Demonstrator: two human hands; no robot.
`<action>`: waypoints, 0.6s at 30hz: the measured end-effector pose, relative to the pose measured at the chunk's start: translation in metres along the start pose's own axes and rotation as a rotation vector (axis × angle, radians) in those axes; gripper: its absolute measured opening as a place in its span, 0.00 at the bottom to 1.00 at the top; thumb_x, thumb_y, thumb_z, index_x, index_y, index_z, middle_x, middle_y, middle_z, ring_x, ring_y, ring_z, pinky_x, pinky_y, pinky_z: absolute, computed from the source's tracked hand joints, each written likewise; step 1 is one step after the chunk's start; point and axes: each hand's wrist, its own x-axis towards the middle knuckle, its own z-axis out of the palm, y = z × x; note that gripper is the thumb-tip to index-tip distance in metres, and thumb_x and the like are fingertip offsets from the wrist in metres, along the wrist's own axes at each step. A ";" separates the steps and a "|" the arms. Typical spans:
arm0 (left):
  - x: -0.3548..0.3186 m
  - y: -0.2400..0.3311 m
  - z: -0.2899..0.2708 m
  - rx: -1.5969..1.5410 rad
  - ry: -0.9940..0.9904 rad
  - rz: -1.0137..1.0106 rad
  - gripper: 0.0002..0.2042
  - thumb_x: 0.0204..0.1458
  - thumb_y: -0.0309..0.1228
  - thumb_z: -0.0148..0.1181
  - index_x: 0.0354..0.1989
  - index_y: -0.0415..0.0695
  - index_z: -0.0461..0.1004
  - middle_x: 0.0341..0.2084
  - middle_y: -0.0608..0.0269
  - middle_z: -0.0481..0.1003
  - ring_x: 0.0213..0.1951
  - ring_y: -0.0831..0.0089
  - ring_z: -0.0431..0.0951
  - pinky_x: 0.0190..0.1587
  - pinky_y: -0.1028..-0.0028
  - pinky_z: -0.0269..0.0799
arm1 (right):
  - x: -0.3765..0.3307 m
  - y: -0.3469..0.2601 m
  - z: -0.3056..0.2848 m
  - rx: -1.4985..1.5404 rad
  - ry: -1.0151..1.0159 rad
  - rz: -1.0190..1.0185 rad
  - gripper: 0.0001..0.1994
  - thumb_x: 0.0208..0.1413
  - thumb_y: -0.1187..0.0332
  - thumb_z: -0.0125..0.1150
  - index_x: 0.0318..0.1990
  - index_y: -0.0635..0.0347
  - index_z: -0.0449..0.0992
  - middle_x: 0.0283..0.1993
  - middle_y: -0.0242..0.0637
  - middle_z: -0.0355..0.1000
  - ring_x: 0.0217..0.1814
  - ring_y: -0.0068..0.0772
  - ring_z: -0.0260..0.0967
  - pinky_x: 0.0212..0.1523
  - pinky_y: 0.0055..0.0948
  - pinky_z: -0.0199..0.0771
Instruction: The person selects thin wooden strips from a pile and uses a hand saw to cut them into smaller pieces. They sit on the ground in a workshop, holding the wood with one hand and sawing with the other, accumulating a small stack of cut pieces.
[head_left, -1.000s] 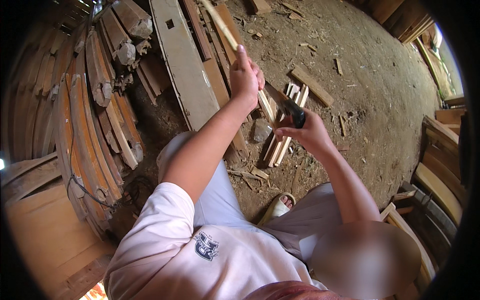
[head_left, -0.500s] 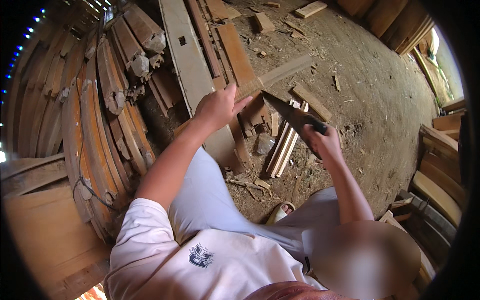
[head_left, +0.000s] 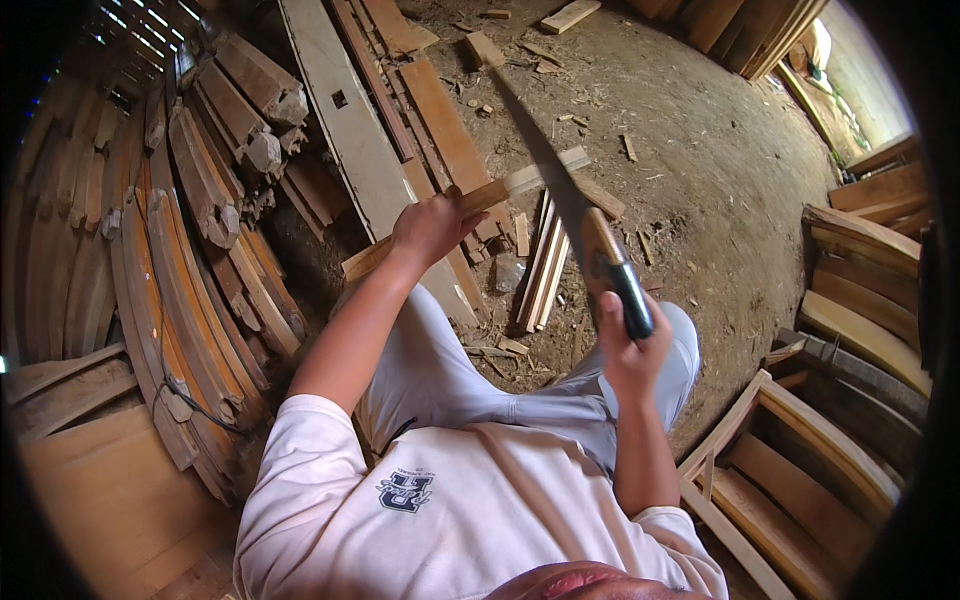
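My left hand (head_left: 436, 230) is closed around a narrow wooden strip (head_left: 487, 197) that lies slantwise across the planks. One end of the strip pokes out past my wrist; its paler far end reaches toward the right. In my right hand (head_left: 637, 350) is a handsaw (head_left: 560, 180), gripped by its black handle. The saw's blade points up and away to the left, and in this view passes in front of the strip's far end. Whether the blade touches the wood I cannot tell.
A pale long board (head_left: 350, 120) and an orange-brown plank (head_left: 446, 115) lie ahead. Stacked timbers (head_left: 170, 290) fill the left side. Thin sticks (head_left: 545, 265) and offcuts lie on the dirt floor (head_left: 720, 190). Wooden frames (head_left: 790, 440) stand at the right.
The saw has swung from beside the strip to pointing up and away, and my right hand has come nearer my body. My left fingers, spread before, are now wrapped round the strip.
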 end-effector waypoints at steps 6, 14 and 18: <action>-0.001 0.000 -0.004 0.082 0.147 0.095 0.28 0.64 0.58 0.53 0.41 0.37 0.72 0.27 0.42 0.81 0.27 0.46 0.84 0.28 0.53 0.80 | 0.009 -0.005 0.029 0.070 -0.063 -0.070 0.15 0.62 0.61 0.71 0.32 0.65 0.78 0.18 0.24 0.61 0.22 0.14 0.54 0.22 0.24 0.54; 0.001 0.002 -0.014 0.169 0.170 0.096 0.28 0.65 0.57 0.53 0.39 0.38 0.72 0.23 0.45 0.80 0.24 0.48 0.83 0.24 0.54 0.79 | 0.013 -0.011 0.033 0.060 -0.093 -0.132 0.16 0.61 0.62 0.71 0.29 0.66 0.77 0.16 0.29 0.60 0.19 0.19 0.54 0.21 0.27 0.56; 0.003 0.001 -0.012 0.181 0.155 0.123 0.27 0.64 0.57 0.53 0.37 0.39 0.71 0.22 0.46 0.80 0.24 0.49 0.83 0.24 0.55 0.79 | 0.010 0.000 0.023 0.021 -0.173 -0.137 0.15 0.61 0.63 0.71 0.28 0.65 0.77 0.15 0.29 0.59 0.19 0.19 0.54 0.21 0.28 0.56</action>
